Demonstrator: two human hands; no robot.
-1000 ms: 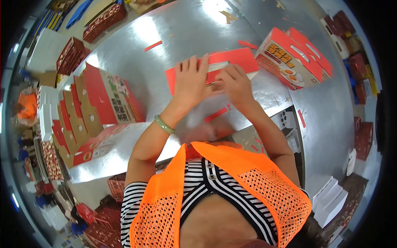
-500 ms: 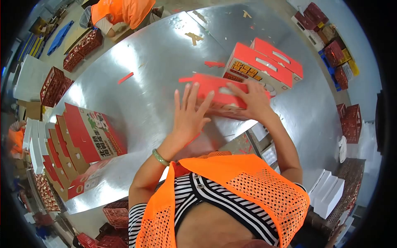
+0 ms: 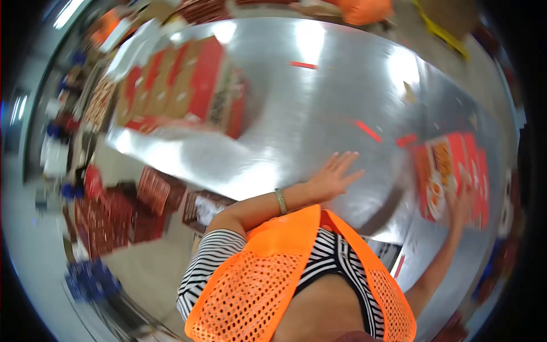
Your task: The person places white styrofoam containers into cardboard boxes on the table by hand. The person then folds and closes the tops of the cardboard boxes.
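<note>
My left hand (image 3: 335, 178) is open above the metal table (image 3: 296, 125), fingers spread and holding nothing, with a green bangle on its wrist. Out to the right, my right hand (image 3: 464, 199) is on a red carton (image 3: 436, 179) with a handle slot, printed lettering and a food picture. Its fingers and thumb lie over the carton's top, slightly smeared by motion. Another red carton (image 3: 483, 185) stands right against it. At the table's far left, several open red-and-brown cartons (image 3: 194, 80) stand in a row.
Red tape-like strips (image 3: 304, 65) and cardboard scraps (image 3: 409, 93) lie on the table. Dark red crates (image 3: 102, 222) stand on the floor at left. White boxes (image 3: 134, 48) are behind the open cartons. A person in an orange vest (image 3: 364, 10) is across the table.
My view has swung left. My left hand has come off the carton both hands were on. My right hand and that carton are now at the other standing cartons.
</note>
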